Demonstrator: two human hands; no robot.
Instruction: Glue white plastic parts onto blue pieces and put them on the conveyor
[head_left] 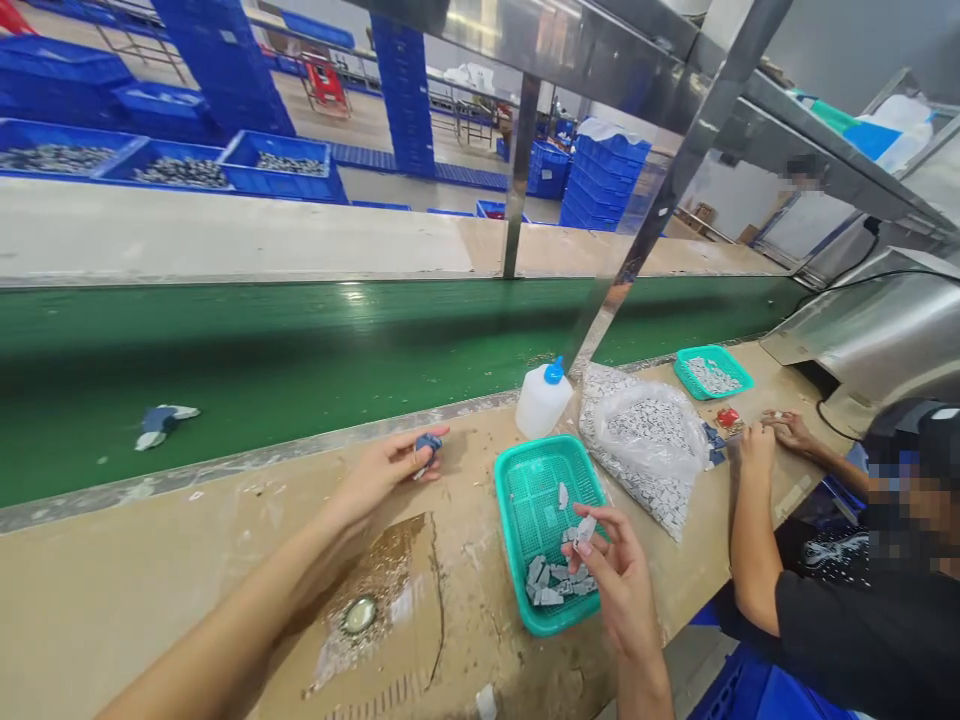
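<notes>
Holding a small dark blue piece (427, 442) between the thumb and fingers of my left hand (397, 458), I have it just above the tabletop (187, 540), left of the green basket (509, 535). My right hand (621, 570) pinches a pale grey piece (584, 532) in its fingertips over the right part of that basket, where loose grey pieces (547, 597) lie mostly toward the near end. Both held pieces look light and rather stiff to me, the grey one thin enough that I would take it by its edges, lightly, since a hard squeeze might chip it or shoot it out. The blue one seems chunkier, so I judge a thumb-and-finger grip around its sides would be steadier. I can't tell whether either surface is slippery. Beyond the basket stands a white bottle (541, 402) with a blue cap (554, 371); beside it, a clear plastic bag (675, 505) sags around many small pieces, probably soft and shifting if lifted. A blue-and-white piece (166, 425) lies on the green belt (300, 370), and to my right a co-worker's hands (791, 432) are near a red item (727, 418).
</notes>
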